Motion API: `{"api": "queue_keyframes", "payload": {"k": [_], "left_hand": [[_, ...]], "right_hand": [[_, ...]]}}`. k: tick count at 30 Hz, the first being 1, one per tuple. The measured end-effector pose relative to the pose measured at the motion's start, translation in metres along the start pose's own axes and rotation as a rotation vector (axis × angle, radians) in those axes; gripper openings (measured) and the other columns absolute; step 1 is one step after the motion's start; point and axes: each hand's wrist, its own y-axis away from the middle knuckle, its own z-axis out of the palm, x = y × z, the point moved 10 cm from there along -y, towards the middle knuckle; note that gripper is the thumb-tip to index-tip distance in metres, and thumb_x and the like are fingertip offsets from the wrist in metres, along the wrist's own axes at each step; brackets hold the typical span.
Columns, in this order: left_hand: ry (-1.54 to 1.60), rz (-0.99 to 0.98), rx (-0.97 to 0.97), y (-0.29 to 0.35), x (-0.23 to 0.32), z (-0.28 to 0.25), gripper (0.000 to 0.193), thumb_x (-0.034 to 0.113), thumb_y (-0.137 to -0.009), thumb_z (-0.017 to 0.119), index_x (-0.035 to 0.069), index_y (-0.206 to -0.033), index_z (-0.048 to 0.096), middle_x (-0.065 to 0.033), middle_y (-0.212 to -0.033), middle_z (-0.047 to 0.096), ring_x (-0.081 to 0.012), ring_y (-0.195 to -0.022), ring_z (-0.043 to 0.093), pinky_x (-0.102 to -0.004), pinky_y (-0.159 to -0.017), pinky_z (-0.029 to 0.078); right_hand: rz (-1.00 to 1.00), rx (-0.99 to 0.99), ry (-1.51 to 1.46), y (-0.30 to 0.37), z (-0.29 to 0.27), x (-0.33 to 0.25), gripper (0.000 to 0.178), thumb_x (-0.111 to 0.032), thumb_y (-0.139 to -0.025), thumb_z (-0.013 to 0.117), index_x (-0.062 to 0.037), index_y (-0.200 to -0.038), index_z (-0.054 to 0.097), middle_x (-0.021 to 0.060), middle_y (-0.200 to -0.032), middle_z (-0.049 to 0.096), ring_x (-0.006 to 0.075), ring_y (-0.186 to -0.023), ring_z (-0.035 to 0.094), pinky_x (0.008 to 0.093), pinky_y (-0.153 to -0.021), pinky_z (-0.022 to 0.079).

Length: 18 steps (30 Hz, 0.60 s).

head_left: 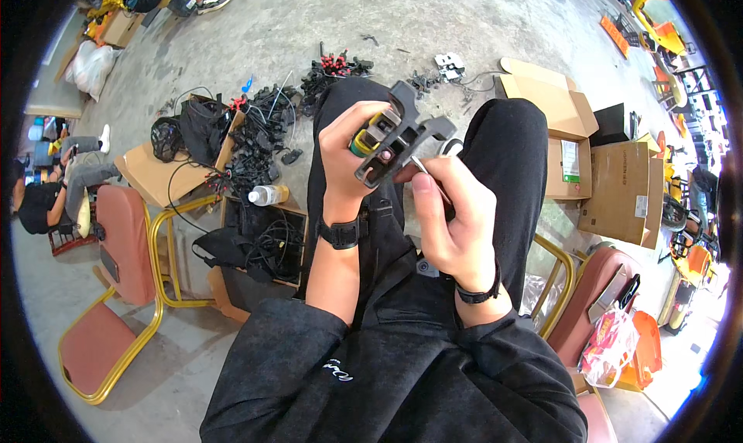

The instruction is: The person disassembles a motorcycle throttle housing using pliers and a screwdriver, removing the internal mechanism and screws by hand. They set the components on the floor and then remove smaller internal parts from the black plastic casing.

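My left hand (346,140) is closed around a black forked bracket (424,136) and holds it up over my lap. Beside the bracket, a yellow-and-green piece (364,142) shows in the same grip; its kind is not clear. My right hand (458,211) pinches a thin metal rod-like tool (419,164), its tip against or very near the lower side of the bracket. Fingers hide most of that tool. A round white-and-black part (450,147) shows just behind my right fingers; what it belongs to is hidden.
Tangled black parts (267,137) lie on the floor ahead left, near a clear bottle (268,195). Open cardboard boxes (615,188) stand right. A pink chair (124,246) is left, another (596,292) right with a plastic bag (609,346). Other people sit farther off.
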Motion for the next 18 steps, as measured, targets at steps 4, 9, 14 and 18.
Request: {"api": "queue_keyframes", "payload": {"k": [4, 9, 14, 18], "left_hand": [[-0.141, 0.047, 0.053, 0.003, 0.005, -0.009, 0.021, 0.01, -0.066, 0.062, -0.002, -0.082, 0.056, -0.0107, -0.076, 0.06, -0.0198, -0.067, 0.059, -0.0254, -0.063, 0.045], [0.052, -0.165, 0.095, 0.007, -0.013, -0.007, 0.02, 0.006, -0.064, 0.061, -0.003, -0.082, 0.057, -0.0109, -0.076, 0.06, -0.0189, -0.067, 0.059, -0.0254, -0.064, 0.045], [0.027, -0.074, 0.063, 0.005, -0.007, -0.004, 0.033, 0.026, -0.069, 0.069, -0.002, -0.082, 0.058, -0.0102, -0.077, 0.061, -0.0194, -0.068, 0.06, -0.0263, -0.063, 0.046], [-0.016, -0.093, 0.012, 0.003, -0.005, -0.001, 0.04, 0.034, -0.07, 0.07, -0.002, -0.083, 0.058, -0.0099, -0.077, 0.061, -0.0203, -0.068, 0.06, -0.0269, -0.062, 0.046]], "right_hand": [[0.415, -0.146, -0.483, 0.01, 0.02, 0.028, 0.015, -0.012, -0.089, 0.047, 0.0012, -0.088, 0.055, 0.0013, -0.058, 0.044, 0.0093, -0.05, 0.038, 0.0225, -0.049, 0.031], [0.557, -0.209, -1.095, 0.018, 0.047, 0.027, 0.027, -0.021, -0.095, 0.035, -0.0002, -0.084, 0.049, -0.0037, -0.049, 0.032, 0.0053, -0.042, 0.026, 0.0206, -0.043, 0.022], [0.576, -0.251, -1.38, 0.019, 0.057, 0.026, 0.025, -0.022, -0.097, 0.034, -0.0022, -0.087, 0.047, -0.0049, -0.052, 0.03, 0.0044, -0.044, 0.024, 0.0204, -0.042, 0.02], [0.738, -0.3, -1.71, 0.022, 0.061, 0.019, 0.029, -0.028, -0.097, 0.03, -0.0079, -0.08, 0.043, -0.0061, -0.048, 0.024, 0.0063, -0.039, 0.021, 0.023, -0.041, 0.021]]}}
